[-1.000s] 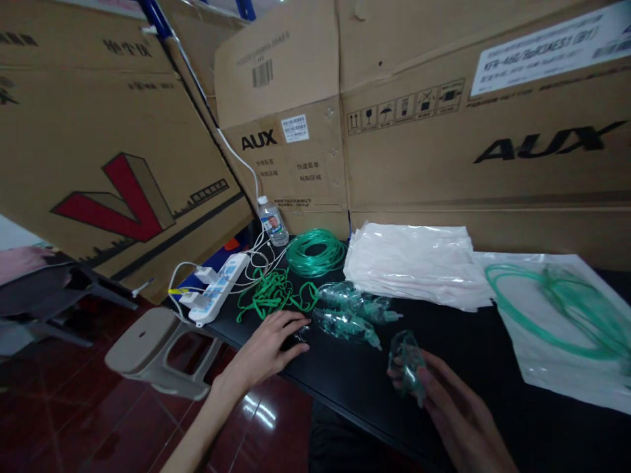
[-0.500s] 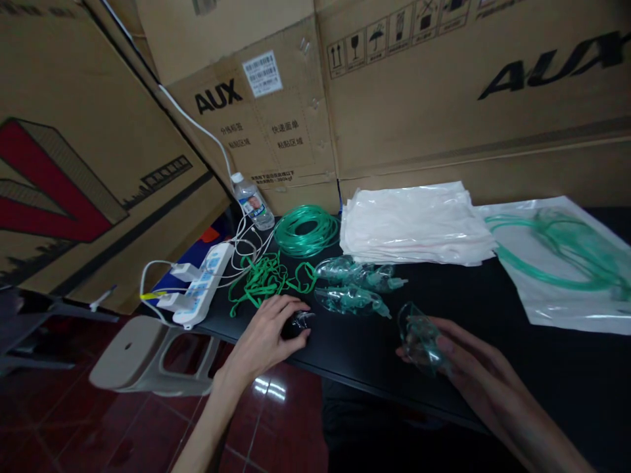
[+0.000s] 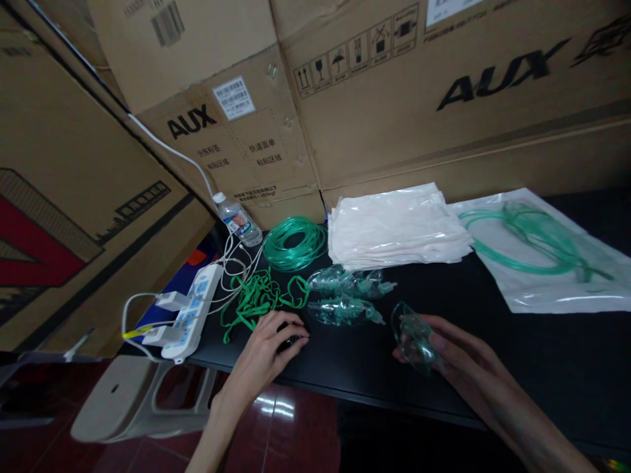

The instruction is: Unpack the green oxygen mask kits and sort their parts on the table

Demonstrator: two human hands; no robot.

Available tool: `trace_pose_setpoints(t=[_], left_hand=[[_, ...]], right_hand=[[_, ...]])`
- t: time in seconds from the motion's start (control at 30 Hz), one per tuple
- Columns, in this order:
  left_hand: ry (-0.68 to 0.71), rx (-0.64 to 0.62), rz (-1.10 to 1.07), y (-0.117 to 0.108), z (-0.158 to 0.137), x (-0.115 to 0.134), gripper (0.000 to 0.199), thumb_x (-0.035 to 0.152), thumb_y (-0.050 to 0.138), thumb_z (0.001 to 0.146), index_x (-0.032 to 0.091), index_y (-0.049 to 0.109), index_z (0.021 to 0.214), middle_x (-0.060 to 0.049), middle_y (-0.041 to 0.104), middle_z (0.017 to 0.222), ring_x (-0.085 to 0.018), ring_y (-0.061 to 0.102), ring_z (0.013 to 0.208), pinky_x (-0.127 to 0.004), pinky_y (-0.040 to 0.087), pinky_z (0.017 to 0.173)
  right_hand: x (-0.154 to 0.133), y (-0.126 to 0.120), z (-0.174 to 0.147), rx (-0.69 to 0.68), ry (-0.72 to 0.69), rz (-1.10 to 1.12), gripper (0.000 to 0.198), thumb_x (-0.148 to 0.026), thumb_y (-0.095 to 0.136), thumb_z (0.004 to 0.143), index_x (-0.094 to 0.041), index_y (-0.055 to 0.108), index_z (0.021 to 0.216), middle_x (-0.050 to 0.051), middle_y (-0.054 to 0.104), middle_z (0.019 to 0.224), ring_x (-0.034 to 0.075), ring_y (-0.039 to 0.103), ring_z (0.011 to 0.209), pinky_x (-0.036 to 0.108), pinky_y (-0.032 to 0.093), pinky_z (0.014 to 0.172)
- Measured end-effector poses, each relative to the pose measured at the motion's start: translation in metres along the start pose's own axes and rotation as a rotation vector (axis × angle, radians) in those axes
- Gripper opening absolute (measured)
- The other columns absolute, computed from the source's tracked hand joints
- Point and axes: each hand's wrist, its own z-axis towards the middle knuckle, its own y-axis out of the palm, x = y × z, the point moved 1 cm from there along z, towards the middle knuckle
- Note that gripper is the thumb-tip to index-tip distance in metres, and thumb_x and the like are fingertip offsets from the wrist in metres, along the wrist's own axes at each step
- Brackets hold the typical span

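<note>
My right hand (image 3: 461,351) holds a clear green-tinted oxygen mask (image 3: 414,336) between thumb and fingers, above the black table's front part. At the table's front edge, my left hand (image 3: 269,345) has thumb and fingertips drawn together around something small, dark and shiny, mostly hidden. Between the hands, slightly farther back, lie more clear masks (image 3: 341,310) in two rows, nozzles pointing right. A tangle of green elastic straps (image 3: 254,299) rests just behind my left hand. Behind it sits a coil of green tubing (image 3: 273,248).
A stack of white plastic bags (image 3: 399,226) lies at the back. To its right, a bag (image 3: 522,299) has green tubing on it. A power strip (image 3: 197,309) with cables and a water bottle (image 3: 239,222) stand left. Cardboard boxes (image 3: 444,138) rise behind; a stool (image 3: 113,401) stands below.
The view has turned a little, so the background sits farther left. My left thumb and fingertips have come closer together over the small shiny thing. My right hand still holds the oxygen mask.
</note>
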Motion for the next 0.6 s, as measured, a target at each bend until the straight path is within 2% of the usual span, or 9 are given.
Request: trace_pose_setpoints(t=[0.1,0.2,0.27,0.33,0.4,0.5,0.6], left_hand=[[-0.004,0.060,-0.060,0.005,0.000,-0.004,0.012,0.027,0.060,0.103,0.025,0.072,0.105,-0.004,0.067,0.114,-0.022,0.062,0.108,-0.039,0.047,0.097],[-0.034,0.185,-0.137,0.007,0.001,-0.004,0.013,0.029,0.061,0.102,0.027,0.073,0.104,-0.004,0.070,0.111,-0.022,0.064,0.106,-0.036,0.049,0.095],[-0.077,0.284,-0.224,0.008,0.004,0.006,0.012,0.032,0.063,0.100,0.026,0.073,0.103,-0.003,0.072,0.107,-0.021,0.067,0.102,-0.033,0.050,0.093],[-0.168,0.336,-0.333,0.012,0.009,0.025,0.014,0.036,0.065,0.099,0.025,0.073,0.100,-0.002,0.075,0.100,-0.020,0.070,0.094,-0.030,0.052,0.087],[-0.271,0.308,-0.443,0.023,0.016,0.053,0.018,0.040,0.066,0.097,0.024,0.074,0.095,-0.001,0.075,0.089,-0.019,0.070,0.083,-0.026,0.053,0.078],[-0.357,0.197,-0.627,0.048,0.031,0.097,0.024,0.044,0.066,0.095,0.022,0.074,0.090,-0.001,0.073,0.076,-0.017,0.068,0.069,-0.025,0.053,0.068],[-0.423,0.141,-0.869,0.074,0.045,0.125,0.030,0.048,0.069,0.090,0.019,0.075,0.092,-0.001,0.071,0.071,-0.016,0.066,0.062,-0.024,0.052,0.061]], right_hand=[[-0.002,0.003,0.001,-0.059,-0.033,0.039,0.044,-0.054,0.073,0.087,-0.021,0.076,0.116,0.013,0.080,0.096,0.032,0.077,0.090,0.048,0.058,0.088],[-0.001,0.004,0.002,-0.104,-0.054,0.076,0.041,-0.050,0.070,0.091,-0.021,0.074,0.120,0.011,0.079,0.094,0.029,0.077,0.086,0.044,0.059,0.081],[0.001,0.004,0.003,-0.122,-0.076,0.057,0.041,-0.048,0.068,0.094,-0.020,0.071,0.124,0.010,0.078,0.095,0.027,0.075,0.086,0.042,0.058,0.079],[0.003,0.002,0.002,-0.123,-0.103,0.018,0.043,-0.048,0.066,0.095,-0.020,0.069,0.128,0.010,0.078,0.097,0.027,0.074,0.090,0.041,0.056,0.082],[0.002,0.000,-0.001,-0.127,-0.121,-0.027,0.043,-0.047,0.068,0.095,-0.022,0.068,0.129,0.010,0.078,0.103,0.026,0.073,0.096,0.040,0.055,0.087],[-0.005,-0.004,-0.011,-0.153,-0.113,-0.100,0.042,-0.048,0.072,0.091,-0.025,0.069,0.126,0.008,0.077,0.113,0.025,0.073,0.099,0.037,0.055,0.090],[-0.011,-0.017,-0.022,-0.163,-0.102,-0.214,0.042,-0.047,0.075,0.088,-0.027,0.070,0.124,0.006,0.075,0.121,0.026,0.071,0.109,0.036,0.055,0.095]])
